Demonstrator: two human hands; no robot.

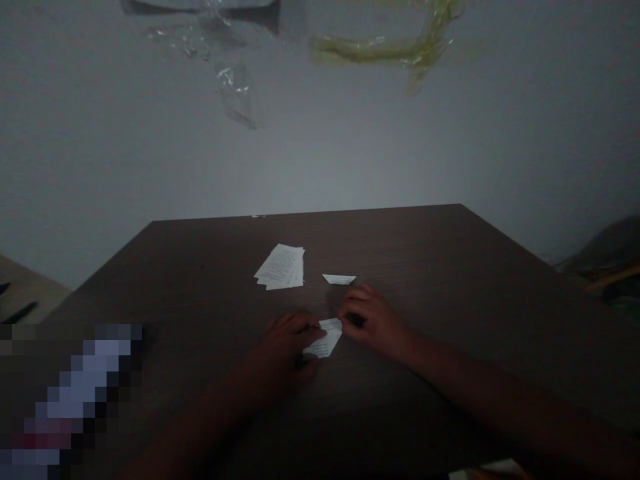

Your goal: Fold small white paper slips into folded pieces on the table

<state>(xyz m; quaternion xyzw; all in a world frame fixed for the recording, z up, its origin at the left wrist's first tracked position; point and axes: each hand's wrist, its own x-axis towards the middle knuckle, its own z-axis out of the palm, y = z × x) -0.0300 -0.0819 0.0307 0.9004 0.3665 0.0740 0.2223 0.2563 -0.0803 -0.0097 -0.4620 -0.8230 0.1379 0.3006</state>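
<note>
A small printed sheet of paper [324, 344], with a folded-looking slanted edge, lies on the table between my two hands. My left hand [293, 340] rests on its left side, fingers over the paper and holding it against the tabletop. At the upper right corner, my right hand [367, 317] pinches the paper's edge between thumb and fingers. Just beyond my right hand is a folded paper strip [339, 279] with slanted ends. Farther back to the left sits a loose stack of printed paper sheets [281, 265], slightly fanned.
The dark wooden table [400, 247] meets a pale wall [320, 153] at the back. Clear tape [235, 87] and yellow tape [370, 52] cling to the wall. A pixelated, blurred object [80, 387] lies at the left front. Dim items stand beyond the table's right edge.
</note>
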